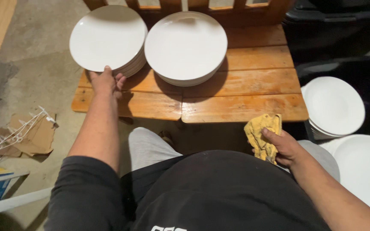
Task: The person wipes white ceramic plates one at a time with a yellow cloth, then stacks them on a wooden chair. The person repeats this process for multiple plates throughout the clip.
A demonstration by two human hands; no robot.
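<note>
Two stacks of white plates stand on a low wooden slatted table (pixel 245 90). The left stack (pixel 108 36) hangs over the table's left edge, and my left hand (pixel 105 81) grips its near rim, thumb on the top plate and fingers under it. The right stack (pixel 186 45) sits beside it in the middle of the table. My right hand (pixel 281 145) is near my lap, shut on a crumpled yellow cloth (pixel 262 132), just below the table's front edge.
More white plates (pixel 335 105) are stacked at the right in a dark bin, with another large plate (pixel 367 169) nearer me. Torn cardboard (pixel 33 134) and a white wire rack (pixel 13 134) lie on the concrete floor at left. A wooden railing (pixel 185 5) backs the table.
</note>
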